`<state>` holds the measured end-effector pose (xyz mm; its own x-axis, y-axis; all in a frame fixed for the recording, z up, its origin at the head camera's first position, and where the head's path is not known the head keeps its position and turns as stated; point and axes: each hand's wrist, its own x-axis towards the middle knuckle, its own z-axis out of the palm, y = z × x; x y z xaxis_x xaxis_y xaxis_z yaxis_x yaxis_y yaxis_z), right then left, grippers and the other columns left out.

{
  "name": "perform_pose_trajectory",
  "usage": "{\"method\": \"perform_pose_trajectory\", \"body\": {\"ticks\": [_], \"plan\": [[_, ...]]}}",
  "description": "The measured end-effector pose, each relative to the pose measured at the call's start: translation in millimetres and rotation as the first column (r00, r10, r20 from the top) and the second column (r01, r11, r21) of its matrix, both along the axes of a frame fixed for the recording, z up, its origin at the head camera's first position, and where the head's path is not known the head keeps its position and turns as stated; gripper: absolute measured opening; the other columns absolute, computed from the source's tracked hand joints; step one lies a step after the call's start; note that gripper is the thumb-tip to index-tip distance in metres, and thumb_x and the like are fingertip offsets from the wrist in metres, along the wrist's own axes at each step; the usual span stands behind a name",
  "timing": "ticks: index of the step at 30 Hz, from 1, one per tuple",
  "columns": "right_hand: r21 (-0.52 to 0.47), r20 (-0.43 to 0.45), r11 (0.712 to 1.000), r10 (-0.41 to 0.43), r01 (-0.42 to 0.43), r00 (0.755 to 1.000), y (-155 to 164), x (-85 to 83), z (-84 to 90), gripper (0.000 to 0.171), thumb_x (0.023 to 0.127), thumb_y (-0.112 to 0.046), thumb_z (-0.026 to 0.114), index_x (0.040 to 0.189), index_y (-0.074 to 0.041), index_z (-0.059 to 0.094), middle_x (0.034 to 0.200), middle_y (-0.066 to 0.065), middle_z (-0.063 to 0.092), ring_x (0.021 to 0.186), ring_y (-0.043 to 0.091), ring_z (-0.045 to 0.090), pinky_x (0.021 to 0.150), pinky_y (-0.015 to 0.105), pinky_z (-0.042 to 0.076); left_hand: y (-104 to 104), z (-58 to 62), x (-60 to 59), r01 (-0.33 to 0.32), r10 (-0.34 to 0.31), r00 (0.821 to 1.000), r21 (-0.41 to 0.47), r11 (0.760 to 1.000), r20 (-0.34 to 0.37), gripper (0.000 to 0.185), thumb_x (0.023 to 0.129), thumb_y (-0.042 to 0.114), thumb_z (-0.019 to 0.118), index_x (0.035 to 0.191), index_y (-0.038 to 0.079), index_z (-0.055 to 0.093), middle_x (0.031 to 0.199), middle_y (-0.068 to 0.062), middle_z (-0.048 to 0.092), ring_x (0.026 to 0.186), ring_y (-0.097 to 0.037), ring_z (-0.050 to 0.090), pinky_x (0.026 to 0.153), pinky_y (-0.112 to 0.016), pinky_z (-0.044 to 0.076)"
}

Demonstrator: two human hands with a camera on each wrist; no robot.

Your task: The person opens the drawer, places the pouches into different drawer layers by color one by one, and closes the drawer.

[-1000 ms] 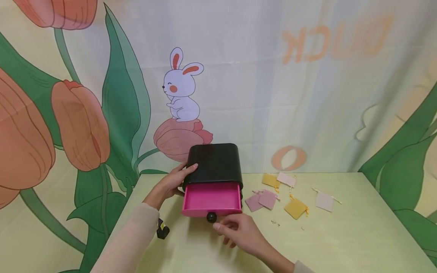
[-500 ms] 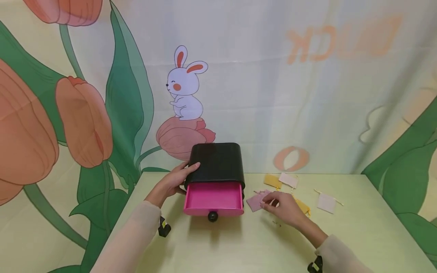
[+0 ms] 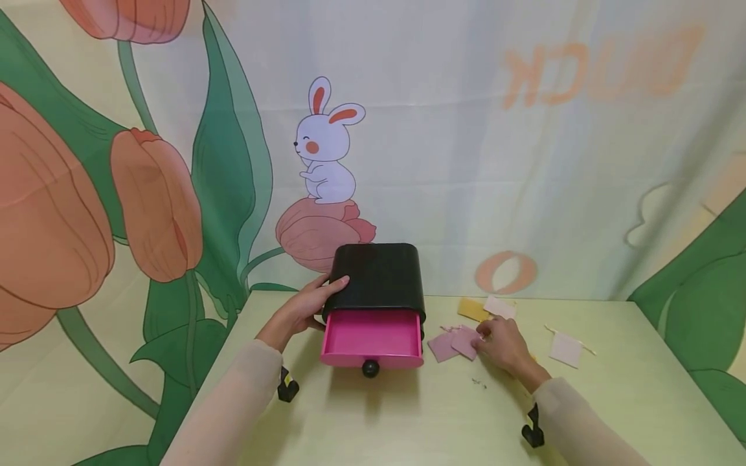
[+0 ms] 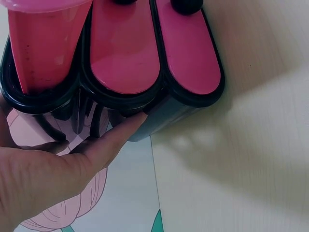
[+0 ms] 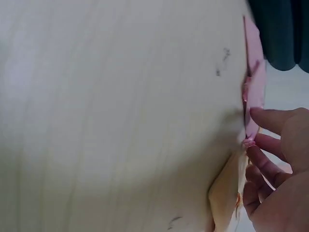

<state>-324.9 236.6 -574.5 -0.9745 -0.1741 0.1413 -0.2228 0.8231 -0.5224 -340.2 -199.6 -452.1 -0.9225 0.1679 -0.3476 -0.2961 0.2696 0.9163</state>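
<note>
Steadied by left hand (image 3: 303,305), with thumb over top and straight finger along side, others partly hidden: glossy black plastic cabinet (image 3: 377,275) with top magenta drawer (image 3: 373,335) open. At fingertips of right hand (image 3: 506,344), on pale table (image 3: 419,421): small pink drawstring pouch (image 3: 465,343), overlapping second pink pouch (image 3: 442,348). Narrow thumb-to-finger gap; cannot tell whether pinched. Nearly hidden behind right hand in head view: yellow drawstring pouch (image 5: 224,199). Too small to identify, nearby: dark specks (image 3: 479,383).
</note>
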Motion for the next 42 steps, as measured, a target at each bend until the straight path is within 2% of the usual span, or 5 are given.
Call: {"method": "perform_pose_trajectory", "body": {"ticks": [11,17,27,33,42], "plan": [[-0.125,-0.037,0.991,0.047,-0.051,0.998,5.4,1.2,14.4,0.005,0.095,0.0,0.074,0.097,-0.003,0.071,0.089,0.004,0.067,0.083,0.021,0.058,0.075,0.038,0.05,0.7,1.9,0.5,0.002,-0.002,1.0,-0.004,1.0,0.006,0.098,0.096,0.066,0.065,0.171,0.026,0.016,0.164,-0.023,0.039,0.145,-0.056,0.041,0.099,-0.075,0.049],[-0.194,-0.113,0.965,0.154,-0.174,0.982,2.8,8.7,69.6,0.007,0.098,0.002,0.071,0.101,-0.003,0.071,0.088,0.004,0.068,0.077,0.019,0.061,0.067,0.03,0.053,-0.8,1.8,-0.8,0.005,-0.005,1.0,-0.008,1.0,0.002,0.097,0.096,0.067,0.064,0.171,0.028,0.017,0.163,-0.022,0.04,0.143,-0.055,0.043,0.099,-0.075,0.049],[-0.23,-0.127,0.9,0.348,-0.369,0.929,-43.3,35.5,158.7,0.01,0.099,0.0,0.071,0.1,-0.01,0.073,0.088,-0.002,0.068,0.082,0.019,0.062,0.08,0.037,0.058,0.9,0.8,-1.5,0.007,-0.007,1.0,-0.003,1.0,0.006,0.097,0.096,0.067,0.065,0.171,0.028,0.016,0.164,-0.022,0.039,0.144,-0.056,0.041,0.099,-0.076,0.049],[-0.294,-0.101,0.859,0.409,-0.42,0.907,-86.1,47.3,165.8,0.01,0.098,-0.002,0.073,0.102,-0.012,0.073,0.092,-0.002,0.069,0.086,0.019,0.063,0.083,0.035,0.059,-0.3,0.6,-1.2,0.009,-0.009,1.0,-0.008,1.0,0.007,0.098,0.096,0.067,0.065,0.171,0.028,0.016,0.164,-0.023,0.039,0.143,-0.056,0.042,0.097,-0.074,0.051],[-0.243,-0.136,0.855,0.437,-0.458,0.889,-124.7,49.1,150.3,0.012,0.096,-0.004,0.077,0.1,-0.014,0.073,0.093,-0.006,0.067,0.082,0.017,0.061,0.074,0.029,0.058,1.4,1.3,0.6,0.006,-0.006,1.0,-0.015,1.0,0.005,0.098,0.097,0.066,0.065,0.171,0.027,0.016,0.164,-0.024,0.039,0.144,-0.057,0.041,0.098,-0.075,0.049]]}}
